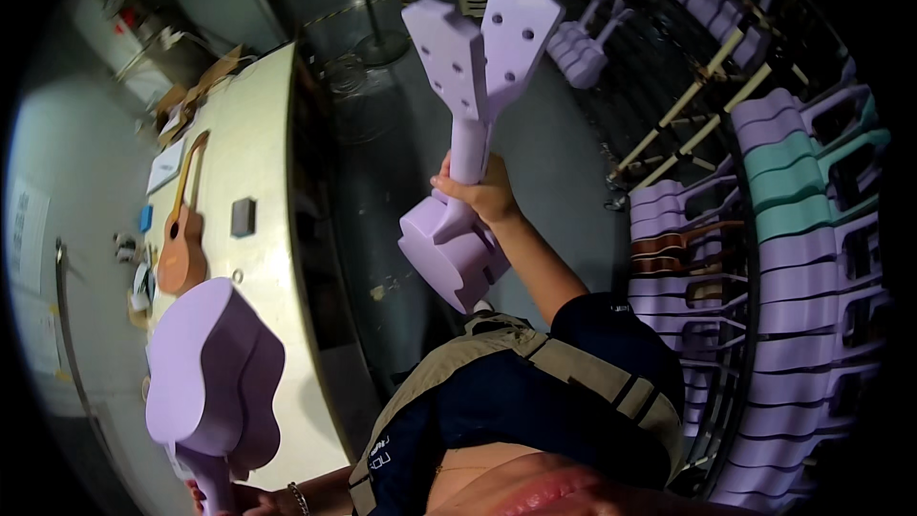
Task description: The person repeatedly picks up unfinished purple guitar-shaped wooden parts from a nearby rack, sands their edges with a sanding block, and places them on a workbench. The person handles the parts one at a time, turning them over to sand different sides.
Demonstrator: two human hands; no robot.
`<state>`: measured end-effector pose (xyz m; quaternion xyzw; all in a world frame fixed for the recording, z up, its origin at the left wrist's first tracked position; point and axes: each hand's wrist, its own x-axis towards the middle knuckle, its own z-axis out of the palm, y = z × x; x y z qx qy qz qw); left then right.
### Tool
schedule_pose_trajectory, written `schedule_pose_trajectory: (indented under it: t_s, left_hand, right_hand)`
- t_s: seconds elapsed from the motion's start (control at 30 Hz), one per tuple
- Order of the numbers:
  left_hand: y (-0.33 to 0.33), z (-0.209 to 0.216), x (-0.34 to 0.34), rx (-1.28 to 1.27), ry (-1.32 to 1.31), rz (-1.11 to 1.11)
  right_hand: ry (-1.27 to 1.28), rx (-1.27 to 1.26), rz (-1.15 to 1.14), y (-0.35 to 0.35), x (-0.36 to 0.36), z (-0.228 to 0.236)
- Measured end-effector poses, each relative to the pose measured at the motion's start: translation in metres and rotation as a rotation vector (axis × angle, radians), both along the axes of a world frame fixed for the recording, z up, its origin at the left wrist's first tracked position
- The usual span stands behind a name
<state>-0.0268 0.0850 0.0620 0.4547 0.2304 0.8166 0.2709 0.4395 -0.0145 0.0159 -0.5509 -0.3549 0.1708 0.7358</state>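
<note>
My right hand (489, 193) is closed round the necks of two purple ukuleles (441, 239). Their headstocks, with bare peg holes, fan apart above the hand, and their bodies hang below it. At the lower left, a third purple ukulele (212, 363) is held body-up over the side of a pale table (272, 162). My left hand (256, 501), with a bracelet at the wrist, is wrapped round that ukulele's neck; the picture's lower edge cuts off part of the hand and the headstock.
On the table lie a natural-wood ukulele (182, 248), a grey block (244, 217) and a small blue block (146, 219). Racks of purple ukuleles (791, 325) fill the right side, with a few teal ones (788, 182) and brown ones (659, 250). A round stand base (382, 46) rests on the floor ahead.
</note>
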Motion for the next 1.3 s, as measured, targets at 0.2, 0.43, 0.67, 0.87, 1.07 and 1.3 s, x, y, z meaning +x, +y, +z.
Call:
schedule_pose_trajectory:
  t_s: [0.2, 0.43, 0.67, 0.87, 1.07, 1.3]
  left_hand:
    - [0.05, -0.009, 0.173, -0.199, 0.198, -0.472]
    - [0.1, -0.045, 0.393, -0.242, 0.342, -1.018]
    - [0.092, -0.043, 0.618, -0.36, 0.504, -1.178]
    - [0.112, -0.02, 0.796, -0.178, 0.533, -1.604]
    - [0.088, 0.045, 0.991, 0.323, 0.575, -1.953]
    - [-0.002, 0.134, 1.189, 0.689, 0.553, -2.207]
  right_hand:
    - [0.185, -0.057, -0.5, -0.103, 0.096, -0.059]
    - [0.195, -0.04, -0.952, -0.178, 0.172, -0.03]
    - [0.038, 0.065, -1.238, -0.208, 0.285, -0.001]
    - [-0.177, 0.123, -1.359, -0.206, 0.389, 0.066]
    - [-0.401, 0.247, -1.469, -0.202, 0.472, 0.136]
    - [-0.567, 0.228, -1.582, -0.213, 0.572, 0.18]
